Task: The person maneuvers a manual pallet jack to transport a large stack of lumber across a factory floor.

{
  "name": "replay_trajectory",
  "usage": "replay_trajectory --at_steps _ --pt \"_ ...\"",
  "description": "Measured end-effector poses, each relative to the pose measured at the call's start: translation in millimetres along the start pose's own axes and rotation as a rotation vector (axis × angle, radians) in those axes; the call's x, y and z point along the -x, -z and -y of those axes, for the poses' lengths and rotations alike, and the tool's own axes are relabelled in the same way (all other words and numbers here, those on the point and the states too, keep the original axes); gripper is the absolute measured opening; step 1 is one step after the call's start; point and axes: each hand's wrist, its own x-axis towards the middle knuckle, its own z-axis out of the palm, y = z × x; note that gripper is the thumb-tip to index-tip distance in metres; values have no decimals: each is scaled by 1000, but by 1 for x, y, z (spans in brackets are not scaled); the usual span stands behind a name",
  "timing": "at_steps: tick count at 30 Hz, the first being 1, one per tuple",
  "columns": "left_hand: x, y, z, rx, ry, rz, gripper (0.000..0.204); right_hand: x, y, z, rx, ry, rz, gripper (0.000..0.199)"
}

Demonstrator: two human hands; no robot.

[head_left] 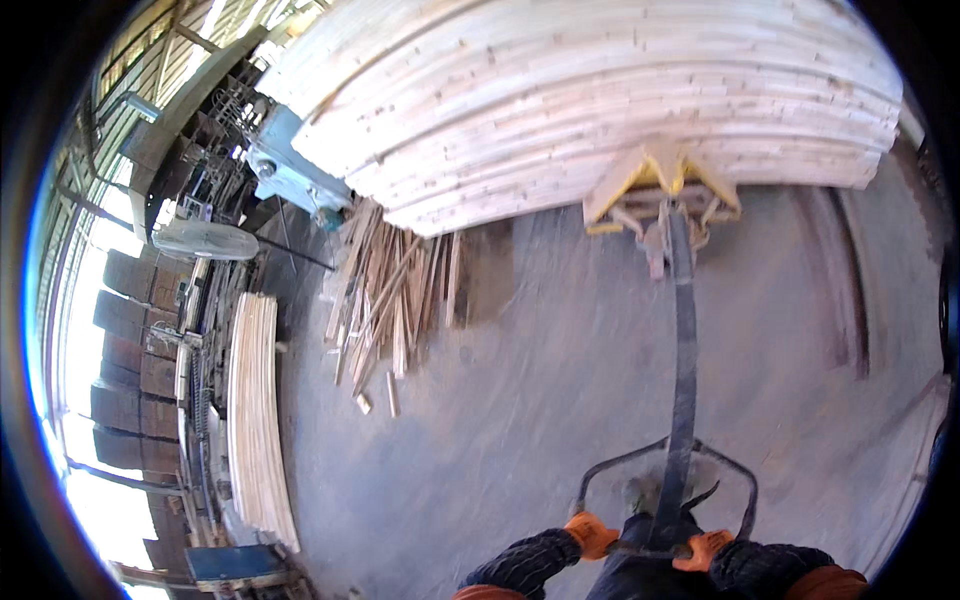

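Observation:
Both my hands wear orange gloves and grip the looped handle of a pallet jack close to my body. My left hand (592, 535) is closed around the handle's left end, and my right hand (703, 550) is closed around its right end. From the black handle loop (612, 463), a long dark drawbar (683, 350) runs away from me to the yellow pallet jack (668, 190). The jack's front meets a tall stack of pale wooden boards (600, 100); its forks are hidden beneath the load.
Loose wood strips (385, 290) lie heaped on the concrete floor (540, 400), left of the jack. A bundle of long boards (255, 410) rests farther left beside machinery. A blue-grey machine (290, 160) and a fan (205, 240) stand at the far left. A dark rail-like strip (845, 280) is at right.

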Motion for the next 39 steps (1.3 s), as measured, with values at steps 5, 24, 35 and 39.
replay_trajectory --at_steps 5,24,35,39 --pt "-33 -54 18 60 -19 -143 27 -1 10 11 85 -230 32 84" --pt "34 47 -25 -14 -41 114 41 47 66 58 131 -47 -16 78" --pt "-29 -31 5 -42 -8 -97 26 7 6 8 171 -190 -73 70" --pt "3 16 -28 -115 110 5 32 40 42 39 172 -212 -132 72"
